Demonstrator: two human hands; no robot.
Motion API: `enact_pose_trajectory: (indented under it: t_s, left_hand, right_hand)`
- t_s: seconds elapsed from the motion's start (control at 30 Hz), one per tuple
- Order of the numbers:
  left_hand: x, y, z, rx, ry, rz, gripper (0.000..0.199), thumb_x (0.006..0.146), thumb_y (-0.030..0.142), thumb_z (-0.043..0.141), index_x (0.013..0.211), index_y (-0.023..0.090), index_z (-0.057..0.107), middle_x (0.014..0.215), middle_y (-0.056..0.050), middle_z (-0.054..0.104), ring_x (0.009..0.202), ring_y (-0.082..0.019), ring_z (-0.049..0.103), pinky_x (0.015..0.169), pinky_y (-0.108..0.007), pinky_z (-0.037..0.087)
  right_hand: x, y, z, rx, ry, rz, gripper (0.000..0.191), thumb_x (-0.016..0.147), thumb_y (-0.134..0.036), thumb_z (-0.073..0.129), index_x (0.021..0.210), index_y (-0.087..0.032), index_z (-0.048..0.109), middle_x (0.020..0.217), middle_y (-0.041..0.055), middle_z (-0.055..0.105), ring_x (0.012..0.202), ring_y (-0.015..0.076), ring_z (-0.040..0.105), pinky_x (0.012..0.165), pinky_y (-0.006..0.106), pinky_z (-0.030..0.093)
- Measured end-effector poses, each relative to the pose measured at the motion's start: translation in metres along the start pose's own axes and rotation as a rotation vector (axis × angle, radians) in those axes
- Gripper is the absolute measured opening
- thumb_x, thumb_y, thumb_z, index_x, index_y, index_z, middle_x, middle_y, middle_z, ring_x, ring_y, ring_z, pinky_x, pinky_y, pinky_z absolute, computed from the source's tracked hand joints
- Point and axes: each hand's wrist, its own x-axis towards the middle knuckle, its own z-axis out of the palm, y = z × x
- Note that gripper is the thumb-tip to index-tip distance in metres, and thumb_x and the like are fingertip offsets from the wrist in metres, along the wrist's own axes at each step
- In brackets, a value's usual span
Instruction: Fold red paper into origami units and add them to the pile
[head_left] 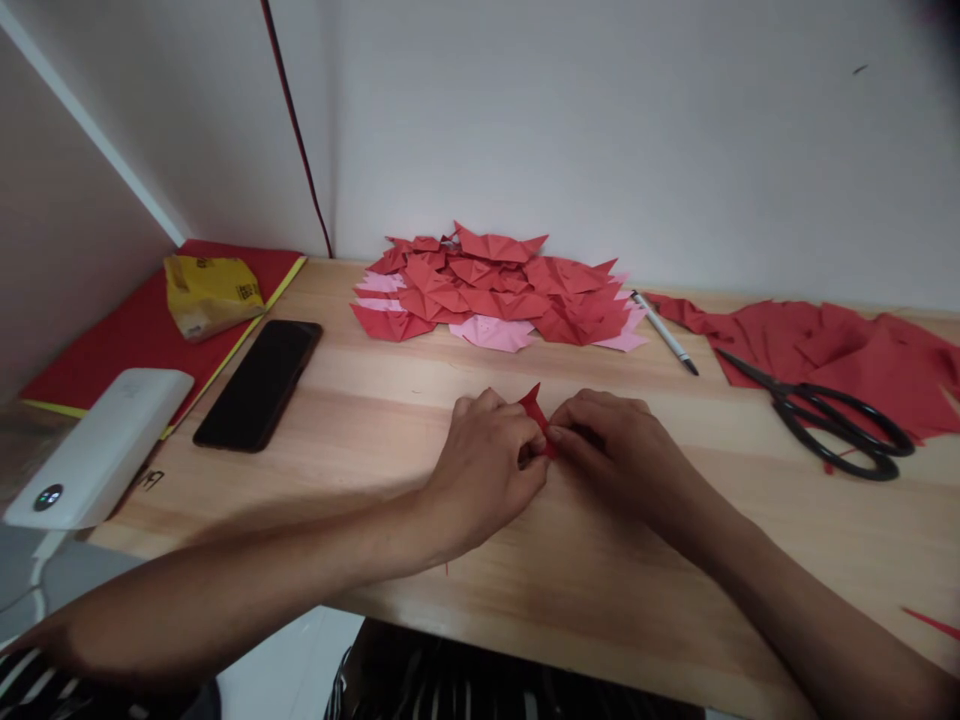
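Note:
A small piece of red paper (534, 408) is pinched between my two hands over the middle of the table, one pointed end sticking up. My left hand (491, 465) grips it from the left with curled fingers. From the right, my right hand (611, 445) holds its edge between thumb and forefinger. Much of the paper is hidden by the fingers. Beyond the hands, a heap of folded red and pink paper pieces (495, 290) lies against the wall.
Black-handled scissors (832, 420) lie by crumpled red paper (847, 350) at the right, near a pen (666, 335). At the left are a phone (259, 385), a white power bank (105, 445) with a cable, and a yellow packet (212, 292) on a red sheet (120, 330).

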Motion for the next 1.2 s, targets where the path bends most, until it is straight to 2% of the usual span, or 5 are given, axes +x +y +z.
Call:
enact_pose_trajectory:
  t_s: [0.43,0.6,0.73,1.0,1.2]
  left_hand:
    - [-0.004,-0.006,-0.003,0.124,-0.017,0.102,0.019,0.085,0.029,0.059,0.071,0.016,0.058,0.078,-0.001,0.061,0.082,-0.018,0.047,0.074,-0.035,0.038]
    - [-0.011,-0.003,-0.005,0.279,0.005,0.265,0.016,0.089,0.017,0.05,0.078,0.015,0.061,0.088,-0.005,0.062,0.086,-0.019,0.048,0.075,-0.036,0.041]
    - [-0.015,0.001,-0.009,0.344,0.022,0.343,0.011,0.085,0.01,0.054,0.084,0.015,0.064,0.081,-0.002,0.063,0.085,-0.02,0.051,0.071,-0.035,0.042]
    - [-0.018,0.004,-0.011,0.314,0.015,0.346,0.011,0.082,0.008,0.055,0.078,0.014,0.063,0.077,-0.002,0.062,0.082,-0.019,0.053,0.071,-0.036,0.044]
    - [-0.019,0.006,-0.009,0.332,0.022,0.353,0.017,0.086,0.007,0.049,0.084,0.013,0.065,0.078,-0.004,0.063,0.081,-0.019,0.055,0.071,-0.035,0.046]
  right_hand:
    - [-0.005,-0.003,0.003,-0.19,0.043,0.072,0.019,0.087,-0.026,0.057,0.069,-0.019,0.055,0.071,0.0009,0.059,0.069,0.0183,0.053,0.068,0.032,0.033]
    - [-0.005,-0.001,0.002,-0.205,0.031,0.064,0.018,0.087,-0.027,0.058,0.07,-0.02,0.056,0.071,-0.0001,0.06,0.07,0.0185,0.055,0.068,0.033,0.033]
    - [-0.005,0.001,0.0,-0.189,0.01,0.047,0.019,0.086,-0.028,0.059,0.069,-0.02,0.057,0.069,-0.0006,0.059,0.069,0.0179,0.055,0.068,0.033,0.033]
    - [-0.003,0.01,-0.008,-0.072,-0.066,-0.018,0.019,0.088,-0.028,0.054,0.072,-0.021,0.06,0.072,-0.0004,0.061,0.07,0.016,0.056,0.069,0.031,0.035]
    - [-0.002,0.009,-0.009,-0.137,-0.08,-0.039,0.022,0.089,-0.03,0.053,0.071,-0.021,0.06,0.071,0.0014,0.061,0.068,0.0171,0.055,0.067,0.032,0.035]
